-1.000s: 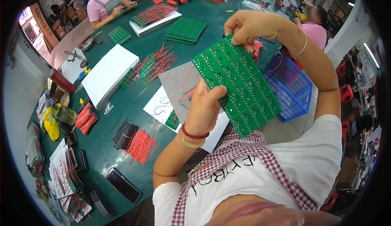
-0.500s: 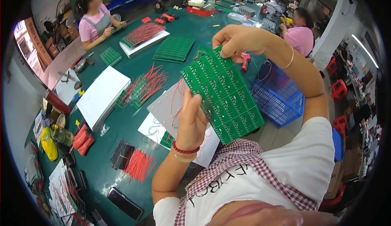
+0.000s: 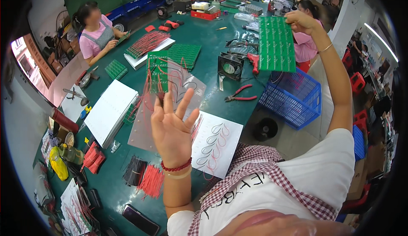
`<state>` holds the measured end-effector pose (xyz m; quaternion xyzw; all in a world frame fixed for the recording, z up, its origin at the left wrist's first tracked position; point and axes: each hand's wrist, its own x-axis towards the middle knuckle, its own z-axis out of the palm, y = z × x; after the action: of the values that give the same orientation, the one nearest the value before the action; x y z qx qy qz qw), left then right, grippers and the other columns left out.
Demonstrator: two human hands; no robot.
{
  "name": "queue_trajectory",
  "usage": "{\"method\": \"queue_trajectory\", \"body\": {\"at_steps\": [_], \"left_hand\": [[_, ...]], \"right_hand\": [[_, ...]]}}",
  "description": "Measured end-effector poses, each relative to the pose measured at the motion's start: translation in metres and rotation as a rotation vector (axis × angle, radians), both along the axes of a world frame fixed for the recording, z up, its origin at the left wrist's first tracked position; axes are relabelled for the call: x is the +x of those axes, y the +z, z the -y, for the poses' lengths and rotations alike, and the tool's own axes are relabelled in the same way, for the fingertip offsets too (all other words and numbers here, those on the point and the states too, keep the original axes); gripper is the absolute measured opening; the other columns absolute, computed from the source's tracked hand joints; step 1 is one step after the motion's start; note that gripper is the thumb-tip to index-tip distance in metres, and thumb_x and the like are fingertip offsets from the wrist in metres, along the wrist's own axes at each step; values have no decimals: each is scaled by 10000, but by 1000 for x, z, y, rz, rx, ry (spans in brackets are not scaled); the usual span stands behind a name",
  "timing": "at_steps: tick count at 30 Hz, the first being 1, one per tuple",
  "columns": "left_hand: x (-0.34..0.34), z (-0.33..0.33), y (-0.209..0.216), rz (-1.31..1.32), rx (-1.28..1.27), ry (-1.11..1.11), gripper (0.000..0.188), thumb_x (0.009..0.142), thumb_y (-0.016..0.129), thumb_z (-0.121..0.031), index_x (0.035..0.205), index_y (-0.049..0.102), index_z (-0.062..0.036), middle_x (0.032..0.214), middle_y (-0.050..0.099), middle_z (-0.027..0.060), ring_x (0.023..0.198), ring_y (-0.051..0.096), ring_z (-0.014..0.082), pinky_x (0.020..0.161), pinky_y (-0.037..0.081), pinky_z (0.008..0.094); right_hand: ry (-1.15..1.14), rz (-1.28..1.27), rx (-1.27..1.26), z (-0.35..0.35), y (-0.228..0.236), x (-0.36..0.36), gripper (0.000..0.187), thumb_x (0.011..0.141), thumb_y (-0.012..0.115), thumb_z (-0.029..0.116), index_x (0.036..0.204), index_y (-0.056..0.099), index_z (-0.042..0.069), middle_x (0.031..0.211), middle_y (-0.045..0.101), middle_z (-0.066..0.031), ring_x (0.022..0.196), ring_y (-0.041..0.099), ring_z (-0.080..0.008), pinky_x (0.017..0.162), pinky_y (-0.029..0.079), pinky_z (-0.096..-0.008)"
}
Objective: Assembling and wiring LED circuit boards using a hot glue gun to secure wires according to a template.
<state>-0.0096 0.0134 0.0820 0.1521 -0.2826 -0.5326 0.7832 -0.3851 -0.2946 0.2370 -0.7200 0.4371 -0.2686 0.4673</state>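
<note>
My right hand [image 3: 302, 22] is raised at the right, pinching the upper right corner of a large green circuit board panel [image 3: 276, 44]. The panel hangs over the edge of a blue plastic basket. My left hand [image 3: 173, 127] is in front of me, fingers spread and nothing gripped. Behind its fingers lies a translucent plate [image 3: 142, 129] with small green boards [image 3: 158, 66] and red wires on it. Just right of that hand, a white sheet [image 3: 229, 136] carries looped black and red wires [image 3: 214, 144].
Red-handled cutters [image 3: 241, 93], a small black fan [image 3: 230, 66] and a red glue gun [image 3: 253, 62] sit near the table's right edge. Below that edge stands the blue basket [image 3: 293, 100]. Bundles of red wires [image 3: 151, 180] lie nearer me. A co-worker [image 3: 100, 36] sits far left.
The large panel has gone from both hands, close to me, to the right hand alone, up and right. My left hand has let go and opened its fingers.
</note>
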Motion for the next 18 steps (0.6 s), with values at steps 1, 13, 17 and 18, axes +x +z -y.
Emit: {"method": "queue_trajectory", "body": {"at_steps": [1,13,17,18], "left_hand": [[2,-2,0,-43,-5,6,544,933,417,-329,1392,270,-77,1501,224,111,1256,448,311,830,552,374],[10,-9,0,-140,-74,-13,476,951,414,-282,1368,324,-72,1465,308,103,1218,482,280,813,563,341],[14,-8,-3,-149,-70,-10,443,959,408,-267,1354,360,-74,1458,330,91,1206,493,264,815,554,328],[14,-8,-3,-148,-70,-9,443,959,408,-267,1354,360,-74,1458,330,91,1206,493,264,815,554,328]], "right_hand": [[-107,-54,-29,8,1,-12,138,781,570,122,887,611,43,651,491,53,472,428,-25,412,335,-178],[-435,-163,-43,36,6,-84,125,774,552,92,671,489,126,551,409,84,409,344,-14,364,261,-162],[-369,-187,18,36,4,-84,53,759,563,74,716,537,90,570,468,53,420,414,-33,368,312,-177],[-351,-199,25,34,5,-81,45,737,571,61,720,531,74,586,495,29,431,461,-49,372,339,-191]]}}
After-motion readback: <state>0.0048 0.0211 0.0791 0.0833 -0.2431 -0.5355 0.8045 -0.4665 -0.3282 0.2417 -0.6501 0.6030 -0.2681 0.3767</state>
